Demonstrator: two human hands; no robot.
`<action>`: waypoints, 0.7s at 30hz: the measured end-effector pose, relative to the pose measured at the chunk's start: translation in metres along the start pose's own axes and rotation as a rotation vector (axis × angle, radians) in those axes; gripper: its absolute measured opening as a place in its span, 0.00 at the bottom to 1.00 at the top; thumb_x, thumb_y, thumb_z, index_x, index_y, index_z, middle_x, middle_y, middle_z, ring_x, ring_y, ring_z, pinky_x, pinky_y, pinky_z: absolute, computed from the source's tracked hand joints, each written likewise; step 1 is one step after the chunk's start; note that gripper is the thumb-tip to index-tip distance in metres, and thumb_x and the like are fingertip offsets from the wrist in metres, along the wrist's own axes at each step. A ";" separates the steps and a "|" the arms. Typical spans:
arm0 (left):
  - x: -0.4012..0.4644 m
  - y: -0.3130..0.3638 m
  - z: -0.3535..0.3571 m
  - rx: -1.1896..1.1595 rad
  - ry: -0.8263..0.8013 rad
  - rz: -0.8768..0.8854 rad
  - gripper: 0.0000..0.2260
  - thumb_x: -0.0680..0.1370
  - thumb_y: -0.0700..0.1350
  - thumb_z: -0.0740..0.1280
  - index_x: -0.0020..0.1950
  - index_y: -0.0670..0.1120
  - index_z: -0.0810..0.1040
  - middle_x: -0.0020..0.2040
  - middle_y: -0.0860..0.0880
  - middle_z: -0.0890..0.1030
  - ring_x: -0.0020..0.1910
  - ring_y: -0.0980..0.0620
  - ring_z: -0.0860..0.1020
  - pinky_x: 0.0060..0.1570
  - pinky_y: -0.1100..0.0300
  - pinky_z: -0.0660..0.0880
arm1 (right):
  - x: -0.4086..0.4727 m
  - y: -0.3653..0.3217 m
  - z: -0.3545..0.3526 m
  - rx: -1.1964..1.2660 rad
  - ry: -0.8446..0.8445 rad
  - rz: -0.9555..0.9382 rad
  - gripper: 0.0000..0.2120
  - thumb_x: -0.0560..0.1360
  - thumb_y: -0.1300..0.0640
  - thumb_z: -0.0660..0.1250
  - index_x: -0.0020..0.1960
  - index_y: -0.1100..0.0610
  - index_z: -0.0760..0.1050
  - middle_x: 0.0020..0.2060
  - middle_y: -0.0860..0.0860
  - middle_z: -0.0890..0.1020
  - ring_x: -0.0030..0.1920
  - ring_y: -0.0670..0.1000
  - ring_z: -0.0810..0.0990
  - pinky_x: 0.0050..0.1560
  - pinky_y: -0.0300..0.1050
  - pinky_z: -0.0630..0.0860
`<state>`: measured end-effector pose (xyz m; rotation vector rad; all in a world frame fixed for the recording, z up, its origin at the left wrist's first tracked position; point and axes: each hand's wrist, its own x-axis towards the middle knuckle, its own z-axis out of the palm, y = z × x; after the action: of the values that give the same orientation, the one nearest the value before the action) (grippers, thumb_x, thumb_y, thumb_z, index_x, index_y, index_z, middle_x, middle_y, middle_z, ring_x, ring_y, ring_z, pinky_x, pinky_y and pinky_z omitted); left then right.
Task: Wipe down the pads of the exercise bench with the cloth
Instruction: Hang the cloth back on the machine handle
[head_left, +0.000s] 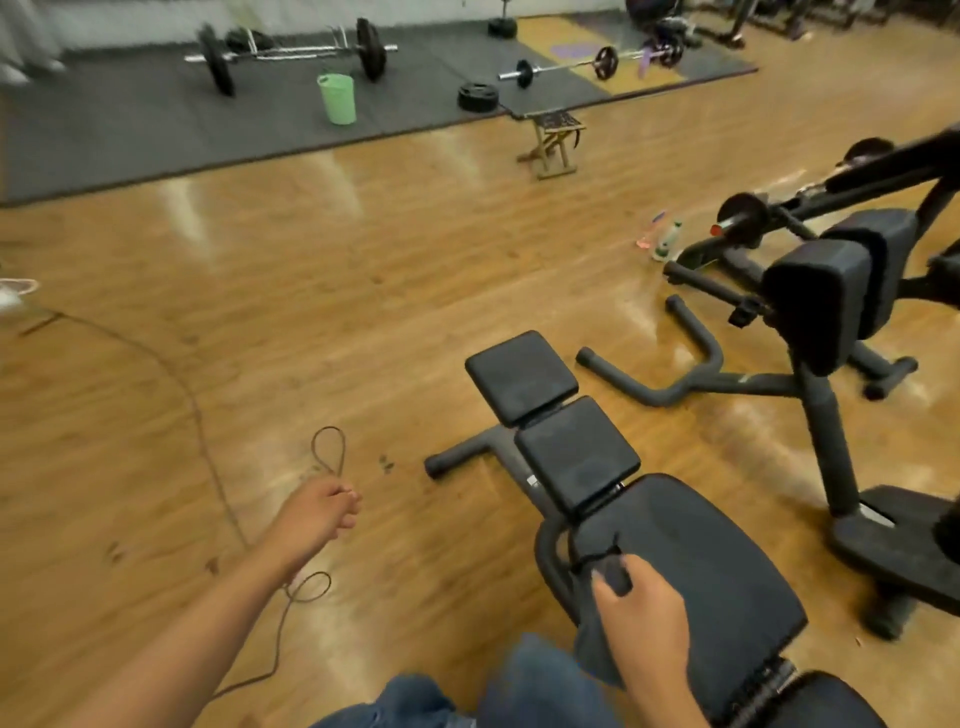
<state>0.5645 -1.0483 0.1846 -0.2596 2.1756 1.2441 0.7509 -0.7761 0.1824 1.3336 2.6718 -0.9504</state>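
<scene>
Head view: our right hand has its fingers closed on the dark cloth at the near left edge of the bench's large pad. Our left hand hangs loosely curled, empty. Risks: the draping cloth may snag the frame; the cord on the floor may trip us.

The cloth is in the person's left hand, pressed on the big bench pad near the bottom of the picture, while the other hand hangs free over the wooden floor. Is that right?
Not quite. The head view shows the dark cloth gripped in the right hand, pressed on the big bench pad. It is the left hand that hangs free over the wooden floor.
</scene>
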 end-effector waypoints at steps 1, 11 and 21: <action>0.008 0.001 -0.008 -0.026 0.007 -0.025 0.08 0.80 0.41 0.59 0.45 0.44 0.77 0.46 0.44 0.80 0.43 0.48 0.78 0.40 0.59 0.70 | 0.005 -0.015 0.006 0.030 -0.008 -0.002 0.13 0.72 0.55 0.68 0.34 0.60 0.69 0.28 0.54 0.74 0.31 0.51 0.72 0.30 0.46 0.66; 0.149 0.066 -0.056 -0.215 -0.040 -0.210 0.06 0.79 0.41 0.62 0.50 0.40 0.77 0.47 0.42 0.80 0.44 0.46 0.80 0.42 0.56 0.75 | 0.136 -0.146 0.043 0.156 -0.160 -0.054 0.17 0.72 0.58 0.69 0.31 0.61 0.65 0.26 0.55 0.70 0.29 0.52 0.68 0.29 0.42 0.59; 0.317 0.184 -0.130 -0.140 -0.009 -0.272 0.10 0.80 0.42 0.60 0.55 0.38 0.75 0.49 0.42 0.79 0.43 0.46 0.79 0.44 0.55 0.75 | 0.319 -0.311 0.081 0.243 -0.362 -0.134 0.21 0.72 0.57 0.69 0.33 0.55 0.56 0.28 0.49 0.59 0.27 0.47 0.59 0.32 0.41 0.57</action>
<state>0.1770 -1.0173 0.1756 -0.5856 1.9699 1.2384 0.3011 -0.7289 0.1911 0.9069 2.4492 -1.4157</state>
